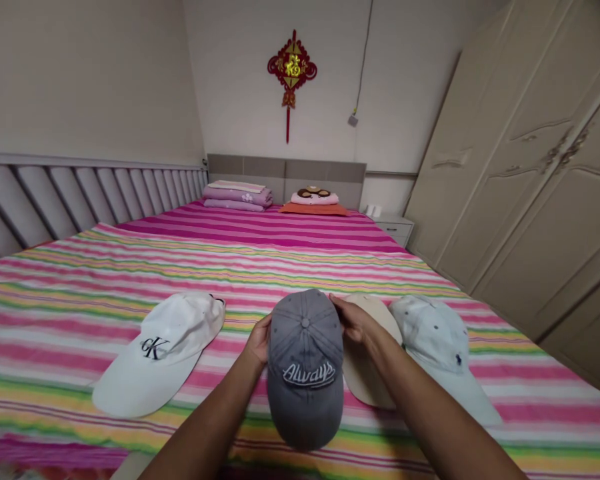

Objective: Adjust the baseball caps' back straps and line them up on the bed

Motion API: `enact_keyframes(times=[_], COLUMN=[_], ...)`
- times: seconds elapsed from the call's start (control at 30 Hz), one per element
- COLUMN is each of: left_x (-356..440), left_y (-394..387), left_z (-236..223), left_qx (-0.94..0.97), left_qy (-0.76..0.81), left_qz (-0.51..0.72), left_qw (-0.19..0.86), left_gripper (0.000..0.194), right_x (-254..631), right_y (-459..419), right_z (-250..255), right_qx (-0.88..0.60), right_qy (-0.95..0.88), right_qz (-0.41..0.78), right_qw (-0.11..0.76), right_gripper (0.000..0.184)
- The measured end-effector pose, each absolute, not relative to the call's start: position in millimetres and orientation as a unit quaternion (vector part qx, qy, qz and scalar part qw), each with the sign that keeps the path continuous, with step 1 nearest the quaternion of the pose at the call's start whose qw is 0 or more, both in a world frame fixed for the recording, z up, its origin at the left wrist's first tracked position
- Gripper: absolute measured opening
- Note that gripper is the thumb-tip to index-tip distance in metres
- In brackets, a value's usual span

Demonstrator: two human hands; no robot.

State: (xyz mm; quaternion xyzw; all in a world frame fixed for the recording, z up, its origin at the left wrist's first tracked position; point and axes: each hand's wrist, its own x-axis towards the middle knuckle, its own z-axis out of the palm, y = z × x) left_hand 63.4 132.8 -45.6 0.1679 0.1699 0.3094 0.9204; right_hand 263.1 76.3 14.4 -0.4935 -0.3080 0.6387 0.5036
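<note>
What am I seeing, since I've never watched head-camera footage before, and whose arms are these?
There's no machine here. This single picture comes from a camera worn on a person's head, looking forward and down, so the bare arms are that person's own. Their left hand and right hand hold a grey baseball cap stitched "Always" by its sides. On the striped bedspread lie a white cap to the left, and a beige cap and a pale grey-blue cap to the right.

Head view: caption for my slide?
Left hand and right hand hold a gray cap over a striped bed.
</note>
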Motion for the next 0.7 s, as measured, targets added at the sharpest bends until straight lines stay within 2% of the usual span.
enact_keyframes(times=[0.17, 0.33, 0.7], left_x=[70.8, 78.4, 94.8], left_y=[147.8, 158.3, 177.5], left_z=[-54.4, -61.9, -63.5], left_qx=[0.173, 0.184, 0.239], left_qy=[0.179, 0.206, 0.265], left_qz=[0.288, 0.268, 0.282], left_qw=[0.925, 0.923, 0.891], left_gripper=[0.025, 0.024, 0.015], right_x=[277.3, 282.9, 289.9], right_y=[106.7, 128.2, 164.7], right_z=[22.8, 24.8, 19.4], right_qx=[-0.632, -0.710, -0.737], right_qy=[-0.365, -0.428, -0.567], right_qz=[0.553, 0.462, 0.331], right_qw=[0.403, 0.314, 0.159], right_gripper=[0.023, 0.020, 0.021])
